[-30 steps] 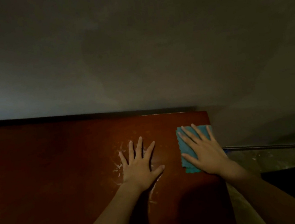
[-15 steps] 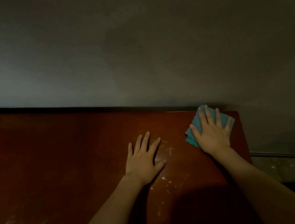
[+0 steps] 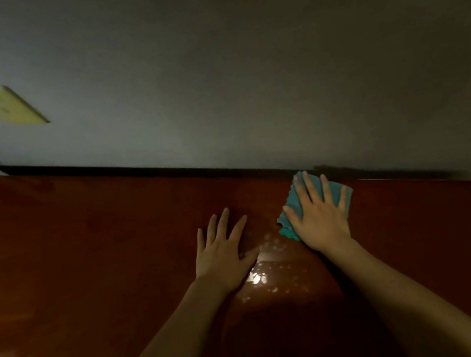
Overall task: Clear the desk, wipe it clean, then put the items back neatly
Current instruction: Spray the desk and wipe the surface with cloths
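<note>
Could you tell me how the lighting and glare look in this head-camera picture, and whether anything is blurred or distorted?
Head view: dim overall; bright glare patches on the glossy desk at the lower left and beside the left hand; a dark shadow lies between the forearms; the right hand on the teal cloth is fairly sharp; the yellow sheet is soft; wide-angle tilt slants the desk's back edge.

Right hand: I see my right hand (image 3: 320, 221) flat, fingers spread, pressing the teal cloth (image 3: 291, 219), right of centre.
Left hand: my left hand (image 3: 223, 249) lies flat on the red-brown desk (image 3: 88, 259), centre.
Upper left: yellow sheet (image 3: 4, 106) on the wall.
</note>
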Demonstrator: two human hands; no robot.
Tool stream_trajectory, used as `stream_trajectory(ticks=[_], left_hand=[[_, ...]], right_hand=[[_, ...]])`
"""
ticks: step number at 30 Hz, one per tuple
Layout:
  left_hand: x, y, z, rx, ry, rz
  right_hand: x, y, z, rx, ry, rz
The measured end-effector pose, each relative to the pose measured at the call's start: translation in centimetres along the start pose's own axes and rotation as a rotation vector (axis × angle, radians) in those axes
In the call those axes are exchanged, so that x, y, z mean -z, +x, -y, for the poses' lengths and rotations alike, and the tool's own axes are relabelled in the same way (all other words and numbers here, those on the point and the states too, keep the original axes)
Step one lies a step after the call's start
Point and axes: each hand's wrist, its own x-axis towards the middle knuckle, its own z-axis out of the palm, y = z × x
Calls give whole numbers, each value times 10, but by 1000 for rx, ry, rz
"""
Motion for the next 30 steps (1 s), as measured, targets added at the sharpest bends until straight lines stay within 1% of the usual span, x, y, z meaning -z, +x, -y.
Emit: stream_trajectory(ticks=[5,9,14,18,24,30], left_hand=[[21,-17,112,107,-26,14],[37,-33,201,204,-66,2],[47,-55,295,309,-106,-34],[50,-65,345,321,-119,-59],[56,-70,391,312,-132,-74],[58,-87,442,375,-126,-100]], right_hand=[[-6,23,123,106,3,-18],[-15,40,225,220,-43,-49],[-26,59,326,296,-72,-39],[-30,73,384,321,-101,-39],[-34,91,451,363,-120,-40],[-38,109,520,449,-120,-40]])
